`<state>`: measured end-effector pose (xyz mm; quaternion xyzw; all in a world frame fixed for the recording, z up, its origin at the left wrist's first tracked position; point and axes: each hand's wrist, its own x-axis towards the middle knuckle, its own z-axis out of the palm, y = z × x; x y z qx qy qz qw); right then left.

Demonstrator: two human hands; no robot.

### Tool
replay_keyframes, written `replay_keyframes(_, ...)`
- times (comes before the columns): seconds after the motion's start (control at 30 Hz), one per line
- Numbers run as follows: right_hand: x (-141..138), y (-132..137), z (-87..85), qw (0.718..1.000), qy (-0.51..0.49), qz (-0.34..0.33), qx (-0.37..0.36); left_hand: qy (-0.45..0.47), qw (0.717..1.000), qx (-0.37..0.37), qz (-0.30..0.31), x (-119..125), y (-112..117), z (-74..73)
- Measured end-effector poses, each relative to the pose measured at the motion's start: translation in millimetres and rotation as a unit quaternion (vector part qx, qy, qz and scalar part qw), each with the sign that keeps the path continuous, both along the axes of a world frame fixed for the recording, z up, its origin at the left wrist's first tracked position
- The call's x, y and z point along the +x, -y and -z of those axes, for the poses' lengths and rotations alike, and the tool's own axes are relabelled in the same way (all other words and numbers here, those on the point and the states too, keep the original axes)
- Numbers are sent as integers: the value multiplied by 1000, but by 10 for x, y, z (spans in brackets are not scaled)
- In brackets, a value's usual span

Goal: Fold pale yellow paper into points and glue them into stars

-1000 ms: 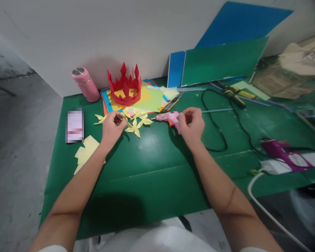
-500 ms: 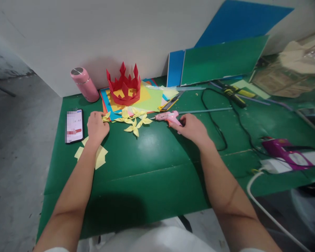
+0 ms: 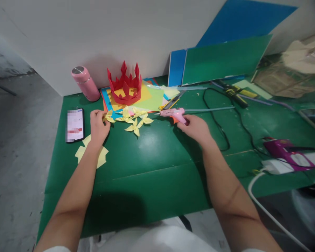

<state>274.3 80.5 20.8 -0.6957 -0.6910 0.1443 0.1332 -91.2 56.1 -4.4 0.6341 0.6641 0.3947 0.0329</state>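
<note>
Between the fingertips of my left hand is a folded yellow paper flower, partly hidden by the fingers. My right hand is closed around the handle of a pink hot glue gun, its nozzle pointing left. Several more yellow paper flowers lie on the table between the hands. Behind them a red folded paper crown stands on a stack of coloured paper sheets. Loose pale yellow paper pieces lie partly under my left forearm.
A phone and a pink flask are at the left. A utility knife lies behind the glue gun. Pliers, a black cable and a purple-and-white power strip occupy the right. Green and blue boards lean on the wall.
My right hand has shifted the glue gun slightly to the right, away from the loose flowers. The flower in my left hand shows more fully, turned a little to the right.
</note>
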Motion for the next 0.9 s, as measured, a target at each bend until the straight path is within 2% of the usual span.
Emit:
replay_keyframes(0.07, -7, -15, 19, 999, -29, 9, 27, 8, 999, 16, 37, 75, 26, -58)
replay_keyframes(0.13, -22, -27, 53, 995, -83, 23, 44, -2, 994, 16, 107, 131, 49, -99)
replay_keyframes(0.2, -51, -31, 84, 987, -153, 38, 33, -22, 981, -6, 192, 159, 62, -112)
replay_keyframes(0.27, -89, -24, 98, 978, -203, 51, 21, -31, 969, -31, 242, 166, 64, -105)
replay_keyframes(0.33, -127, -10, 91, 975, -214, 58, 25, -16, 970, -43, 239, 164, 63, -95)
replay_keyframes(0.43, -167, 9, 69, 977, -203, 58, 33, -2, 978, -59, 200, 165, 82, -105)
replay_keyframes(0.6, -194, 14, 79, 974, -212, 62, 38, -88, 967, -115, 210, 217, 160, -145)
replay_keyframes(0.67, -213, 17, 87, 965, -252, 59, 29, -112, 964, -129, 204, 243, 181, -144)
replay_keyframes(0.8, -270, 41, 71, 929, -369, 34, -4, -138, 965, -134, 178, 263, 199, -144)
replay_keyframes(0.9, -308, 68, 40, 927, -374, 24, -10, -141, 963, -134, 188, 255, 215, -171)
